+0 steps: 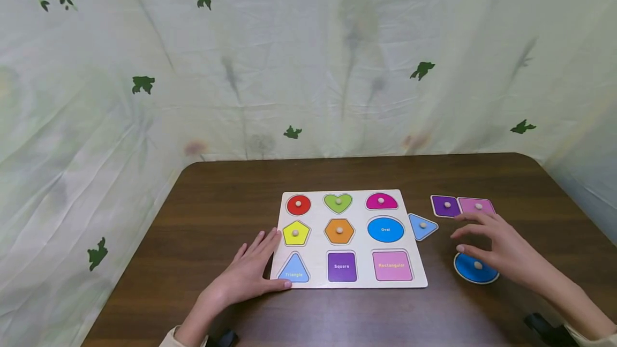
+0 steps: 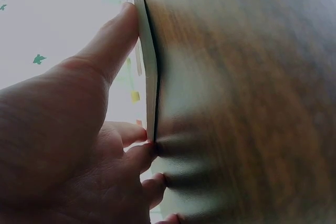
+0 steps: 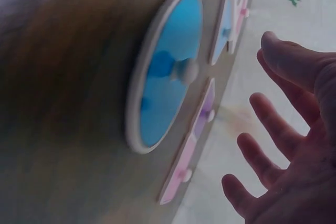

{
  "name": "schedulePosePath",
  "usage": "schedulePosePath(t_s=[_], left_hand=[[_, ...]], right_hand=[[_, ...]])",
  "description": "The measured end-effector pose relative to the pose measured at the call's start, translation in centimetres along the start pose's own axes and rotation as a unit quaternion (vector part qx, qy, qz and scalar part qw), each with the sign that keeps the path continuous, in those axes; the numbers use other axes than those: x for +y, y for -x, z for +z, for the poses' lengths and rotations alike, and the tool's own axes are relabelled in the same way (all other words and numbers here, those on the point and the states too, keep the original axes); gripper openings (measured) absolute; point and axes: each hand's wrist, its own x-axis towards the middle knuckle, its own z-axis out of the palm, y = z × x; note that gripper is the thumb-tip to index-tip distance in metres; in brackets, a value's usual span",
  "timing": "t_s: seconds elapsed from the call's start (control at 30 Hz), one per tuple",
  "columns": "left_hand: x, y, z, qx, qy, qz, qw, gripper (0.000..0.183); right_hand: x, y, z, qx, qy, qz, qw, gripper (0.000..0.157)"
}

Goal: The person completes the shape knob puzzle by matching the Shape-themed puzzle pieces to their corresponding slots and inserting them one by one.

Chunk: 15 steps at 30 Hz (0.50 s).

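Observation:
A white shape-puzzle board (image 1: 315, 250) lies on the table. My left hand (image 1: 246, 272) rests at its lower left corner, thumb on the front edge and fingers along the left side; the left wrist view shows the thumb (image 2: 113, 38) against the board's edge. My right hand (image 1: 501, 248) hovers holding nothing, fingers apart, over the blue oval piece (image 1: 469, 268). That oval has a small knob (image 3: 186, 71) and lies apart from the hand in the right wrist view. Beyond it are the purple square piece (image 1: 442, 206) and the pink rectangle piece (image 1: 474, 205), side by side.
A light-blue triangle piece (image 1: 422, 226) lies against the board's right edge. Knobbed pieces, such as the orange hexagon (image 1: 339, 237), sit in the upper and middle rows. The oval (image 1: 385, 237), triangle, square and rectangle recesses show printed names. A patterned curtain (image 1: 308, 68) hangs behind the brown table (image 1: 231, 197).

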Motion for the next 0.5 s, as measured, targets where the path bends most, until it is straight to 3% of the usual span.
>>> schedulePosePath(t_s=[0.27, 0.5], left_hand=[[-0.1, 0.0, 0.1, 0.004, -0.001, 0.008, 1.0000, 0.108], [-0.2, 0.1, 0.1, 0.007, 0.001, 0.013, 0.9999, 0.107]], right_hand=[[1.2, 1.8, 0.0, -0.007, 0.022, -0.002, 1.000, 0.032], [2.1, 3.6, 0.6, -0.021, 0.027, 0.029, 0.999, 0.033]])
